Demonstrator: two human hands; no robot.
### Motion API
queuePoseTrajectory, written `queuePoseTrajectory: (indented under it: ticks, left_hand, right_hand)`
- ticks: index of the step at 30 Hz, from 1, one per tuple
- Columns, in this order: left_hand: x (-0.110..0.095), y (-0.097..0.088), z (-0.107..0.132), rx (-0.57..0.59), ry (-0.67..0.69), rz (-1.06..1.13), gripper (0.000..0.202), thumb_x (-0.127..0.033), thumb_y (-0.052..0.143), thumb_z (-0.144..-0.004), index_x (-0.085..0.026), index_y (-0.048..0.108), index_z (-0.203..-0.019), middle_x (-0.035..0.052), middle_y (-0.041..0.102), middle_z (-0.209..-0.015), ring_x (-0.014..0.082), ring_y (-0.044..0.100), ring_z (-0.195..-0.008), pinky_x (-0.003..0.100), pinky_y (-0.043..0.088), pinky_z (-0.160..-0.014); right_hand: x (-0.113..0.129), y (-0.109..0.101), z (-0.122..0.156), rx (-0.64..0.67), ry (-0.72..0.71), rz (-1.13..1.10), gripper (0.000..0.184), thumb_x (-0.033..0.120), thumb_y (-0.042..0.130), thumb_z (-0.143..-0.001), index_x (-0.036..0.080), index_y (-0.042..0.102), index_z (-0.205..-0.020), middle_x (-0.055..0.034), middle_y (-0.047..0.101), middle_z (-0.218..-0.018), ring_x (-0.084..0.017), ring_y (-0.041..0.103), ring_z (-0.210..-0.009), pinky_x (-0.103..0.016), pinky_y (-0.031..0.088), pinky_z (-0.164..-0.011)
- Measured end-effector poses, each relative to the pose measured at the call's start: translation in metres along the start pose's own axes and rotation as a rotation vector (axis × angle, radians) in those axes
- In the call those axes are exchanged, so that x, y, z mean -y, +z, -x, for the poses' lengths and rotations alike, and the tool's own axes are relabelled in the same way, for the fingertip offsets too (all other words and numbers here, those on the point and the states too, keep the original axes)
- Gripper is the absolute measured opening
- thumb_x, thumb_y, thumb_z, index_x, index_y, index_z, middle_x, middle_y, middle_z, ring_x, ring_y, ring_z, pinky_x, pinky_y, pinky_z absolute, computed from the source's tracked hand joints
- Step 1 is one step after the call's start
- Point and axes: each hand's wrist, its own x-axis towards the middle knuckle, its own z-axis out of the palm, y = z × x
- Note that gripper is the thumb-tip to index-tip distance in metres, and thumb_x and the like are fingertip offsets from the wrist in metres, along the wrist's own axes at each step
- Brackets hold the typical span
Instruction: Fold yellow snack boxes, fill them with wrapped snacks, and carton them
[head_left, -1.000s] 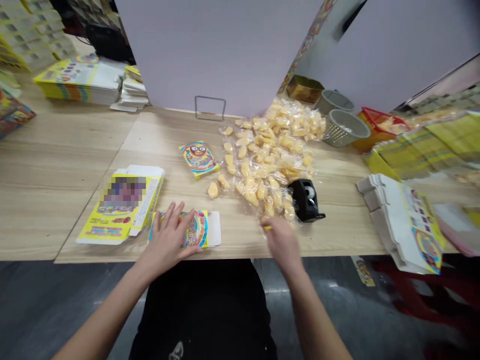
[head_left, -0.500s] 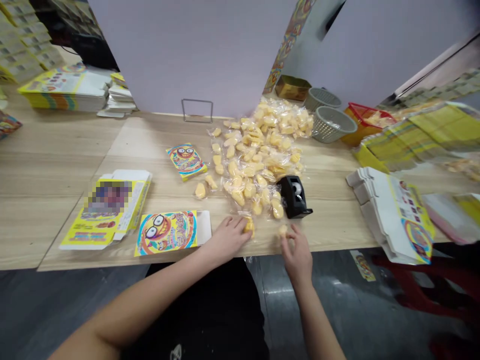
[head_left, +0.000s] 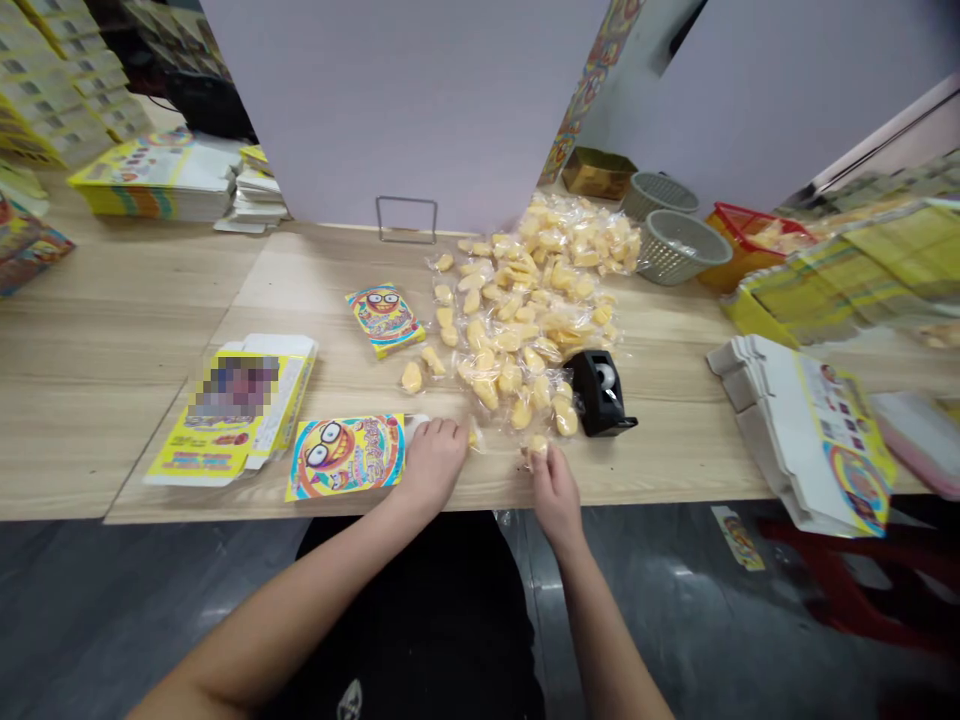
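Two bare hands lay at the near edge of the wooden surface [head_left: 675,470], each at a clear-wrapped yellow piece. The left hand [head_left: 433,462] rested knuckles up, its fingers [head_left: 454,435] curled shut over a wrapped piece [head_left: 472,437], of which only an edge showed past the fingertips. The heel of that hand lay on the right end of a flat printed box [head_left: 346,456] with a cartoon face.

The right hand [head_left: 553,485] lay just beside it, apart from the left. Its fingers [head_left: 546,460] were bunched together and pinched a second wrapped piece [head_left: 537,445], which sat on the surface at the near fringe of the loose heap [head_left: 525,300]. Both forearms came up from below, the left one slanting in from the far left, the right one nearly straight.

A black tape dispenser [head_left: 604,393] stood just right of the right hand, against the heap's near corner. A small printed box [head_left: 385,317] lay left of the heap, and a stack of flattened cartons [head_left: 240,405] lay left of the flat box. Another stack of cartons [head_left: 814,430] lay well apart on the right. Two grey baskets [head_left: 679,245] and a wire stand [head_left: 406,218] stood at the back, before a purple partition [head_left: 405,90].
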Motion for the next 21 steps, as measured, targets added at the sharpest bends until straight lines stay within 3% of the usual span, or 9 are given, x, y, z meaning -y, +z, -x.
queuePoseTrajectory:
  ticks: [2,4,6,8,10,13,15,17,21]
  left_hand:
    - [0.003,0.002,0.002,0.022,0.077,0.021,0.018,-0.012,0.049,-0.090,-0.013,0.061,-0.103,0.0102,0.069,-0.095,0.0239,0.063,-0.093,0.036,0.047,-0.082]
    - [0.000,0.004,0.008,0.036,0.123,0.030,0.021,-0.013,0.047,-0.091,-0.013,0.061,-0.107,0.0100,0.070,-0.100,0.0226,0.064,-0.096,0.036,0.047,-0.087]
    - [-0.004,0.002,0.018,0.036,0.135,0.026,0.029,-0.013,0.045,-0.091,-0.011,0.058,-0.117,0.0133,0.067,-0.114,0.0239,0.061,-0.109,0.040,0.042,-0.098]
    - [0.001,-0.005,0.034,0.007,0.128,0.023,0.040,-0.020,0.047,-0.091,-0.009,0.050,-0.129,0.0165,0.058,-0.131,0.0270,0.051,-0.125,0.046,0.030,-0.109]
    - [0.019,-0.016,0.052,-0.039,0.091,0.021,0.057,-0.033,0.053,-0.089,-0.010,0.040,-0.138,0.0169,0.047,-0.144,0.0294,0.037,-0.137,0.050,0.019,-0.115]
    - [0.067,-0.029,0.075,-0.050,-0.029,-0.013,0.082,-0.053,0.062,-0.079,-0.015,0.031,-0.145,0.0156,0.032,-0.153,0.0329,0.023,-0.143,0.055,0.008,-0.116]
    - [0.097,-0.031,0.082,0.013,-0.078,-0.030,0.088,-0.058,0.064,-0.074,-0.021,0.030,-0.146,0.0147,0.029,-0.155,0.0345,0.023,-0.143,0.057,0.010,-0.114]
    - [0.115,-0.029,0.084,0.060,-0.083,-0.025,0.090,-0.059,0.066,-0.072,-0.025,0.029,-0.146,0.0143,0.031,-0.153,0.0338,0.027,-0.141,0.055,0.013,-0.113]
    - [0.113,-0.021,0.079,0.049,0.002,0.025,0.093,-0.060,0.069,-0.068,-0.024,0.031,-0.145,0.0152,0.038,-0.149,0.0327,0.031,-0.138,0.053,0.011,-0.114]
  right_hand:
    - [0.005,-0.007,-0.003,0.038,0.061,-0.140,0.040,0.045,0.039,-0.095,0.017,0.055,-0.118,-0.0101,0.068,-0.094,-0.021,0.064,-0.079,-0.037,0.054,-0.074]
    - [0.014,-0.005,-0.009,0.002,0.011,-0.134,0.044,0.043,0.040,-0.095,0.017,0.047,-0.129,-0.0117,0.068,-0.102,-0.020,0.065,-0.078,-0.037,0.054,-0.074]
    - [0.024,0.005,-0.018,-0.065,-0.142,-0.015,0.049,0.040,0.045,-0.094,0.018,0.040,-0.138,-0.0156,0.062,-0.120,-0.022,0.065,-0.093,-0.041,0.053,-0.083]
    - [0.034,0.021,-0.026,-0.057,-0.356,0.162,0.046,0.037,0.048,-0.093,0.020,0.044,-0.135,-0.0169,0.054,-0.133,-0.027,0.057,-0.115,-0.047,0.047,-0.096]
    - [0.038,0.035,-0.028,0.074,-0.561,0.359,0.041,0.037,0.051,-0.092,0.020,0.051,-0.129,-0.0166,0.047,-0.142,-0.031,0.042,-0.133,-0.055,0.035,-0.107]
    - [0.033,0.046,-0.019,0.298,-0.717,0.546,0.061,0.043,0.058,-0.087,0.018,0.041,-0.140,-0.0167,0.034,-0.151,-0.037,0.020,-0.143,-0.064,0.019,-0.112]
    - [0.025,0.047,-0.012,0.365,-0.756,0.551,0.069,0.039,0.056,-0.089,0.015,0.029,-0.148,-0.0166,0.036,-0.151,-0.035,0.019,-0.144,-0.061,0.024,-0.112]
    - [0.018,0.049,-0.010,0.419,-0.793,0.479,0.062,0.030,0.048,-0.094,0.017,0.024,-0.150,-0.0147,0.041,-0.148,-0.029,0.024,-0.143,-0.053,0.033,-0.111]
    - [0.024,0.063,-0.018,0.500,-0.836,0.310,0.050,0.025,0.046,-0.095,0.018,0.037,-0.143,-0.0127,0.049,-0.142,-0.026,0.029,-0.142,-0.048,0.042,-0.107]
